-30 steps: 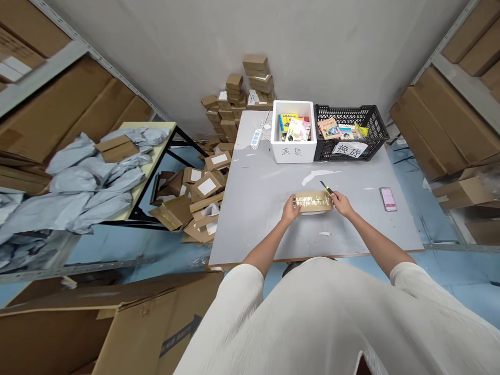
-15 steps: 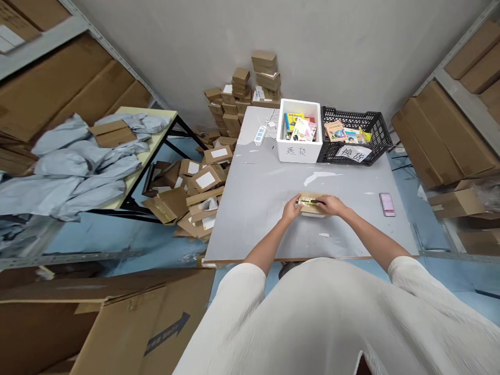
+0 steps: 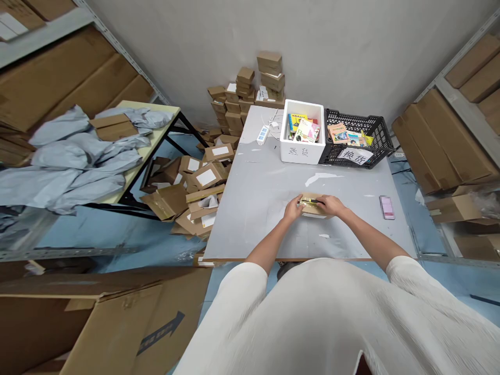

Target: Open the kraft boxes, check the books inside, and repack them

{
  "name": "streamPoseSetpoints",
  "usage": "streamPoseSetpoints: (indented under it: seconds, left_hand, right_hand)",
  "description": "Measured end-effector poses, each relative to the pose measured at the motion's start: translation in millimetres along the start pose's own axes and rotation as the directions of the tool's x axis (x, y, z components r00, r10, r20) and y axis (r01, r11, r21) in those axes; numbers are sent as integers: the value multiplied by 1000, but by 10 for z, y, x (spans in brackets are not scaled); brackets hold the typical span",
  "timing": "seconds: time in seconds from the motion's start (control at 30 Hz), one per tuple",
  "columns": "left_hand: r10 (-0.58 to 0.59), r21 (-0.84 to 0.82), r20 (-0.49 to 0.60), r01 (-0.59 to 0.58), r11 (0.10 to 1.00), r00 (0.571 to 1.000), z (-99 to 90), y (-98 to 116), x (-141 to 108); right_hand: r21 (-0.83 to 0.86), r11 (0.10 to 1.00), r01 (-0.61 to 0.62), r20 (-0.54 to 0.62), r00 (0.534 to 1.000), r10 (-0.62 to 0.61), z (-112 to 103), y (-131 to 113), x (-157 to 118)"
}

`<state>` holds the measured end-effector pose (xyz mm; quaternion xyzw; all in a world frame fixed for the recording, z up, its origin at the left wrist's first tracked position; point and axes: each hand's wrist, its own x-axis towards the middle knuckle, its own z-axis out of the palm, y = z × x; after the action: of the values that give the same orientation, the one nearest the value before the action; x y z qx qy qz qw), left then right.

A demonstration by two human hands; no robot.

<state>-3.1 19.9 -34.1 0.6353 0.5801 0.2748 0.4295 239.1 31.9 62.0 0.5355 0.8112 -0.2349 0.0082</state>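
Note:
A small cardboard box (image 3: pixel 312 210) with shiny tape along its top lies on the grey table (image 3: pixel 258 208) in front of me. My left hand (image 3: pixel 294 208) is closed around the box's left end. In my right hand (image 3: pixel 330 205), at the other end, is a slim black-and-yellow box cutter (image 3: pixel 313 201). The cutter lies along the taped top and points left, its tip close to my left fingers. Whether the blade is in the tape is too small to tell.
At the table's back stand a white bin (image 3: pixel 300 155) and a black crate (image 3: pixel 377 146), both holding books. A power strip (image 3: pixel 263 135) lies left of the bin, a pixelated pink item (image 3: pixel 386 207) at the right. Cartons (image 3: pixel 207 177) pile up beside the table; a large open carton (image 3: pixel 128 323) stands front left.
The view has shifted slightly. Both hands stay at the box, and the cutter remains over its taped top with little visible movement.

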Motion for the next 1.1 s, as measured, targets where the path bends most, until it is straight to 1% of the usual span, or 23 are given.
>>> streamPoseSetpoints:
  seconds: [0.1,0.23,0.3,0.4,0.47,0.57,0.83,1.0,1.1]
  left_hand:
    - [19,63,-3,-19,998,1000,-9,8,0]
    - [66,247,4,-65,967,998,-80,87,-19]
    - [117,317,41,-124,940,992,-127,154,-34]
    - [172,347,125,-205,915,977,-181,255,-49]
    - [154,352,154,-200,914,976,-202,304,-49]
    - [113,371,160,-166,914,981,-221,345,-40]
    - [70,419,163,-134,898,984,-216,364,-35]
    - [57,440,170,-127,889,984,-210,362,-35]
    - [55,439,176,-128,889,983,-212,371,-43]
  right_hand:
    - [-64,998,4,19,1000,-3,-31,-48,-4]
    - [-192,981,-7,101,994,27,-137,-171,-16]
    - [-240,971,-15,141,989,50,-201,-248,-26]
    - [-284,958,-30,170,982,81,-270,-353,-35]
    - [-300,953,-44,177,979,101,-289,-403,-33]
    - [-314,947,-64,179,976,126,-288,-443,-20]
    - [-309,949,-68,174,976,127,-284,-427,-11]
    - [-313,946,-91,200,967,159,-336,-285,-104]
    - [-299,950,-92,185,971,152,-381,-193,-200]
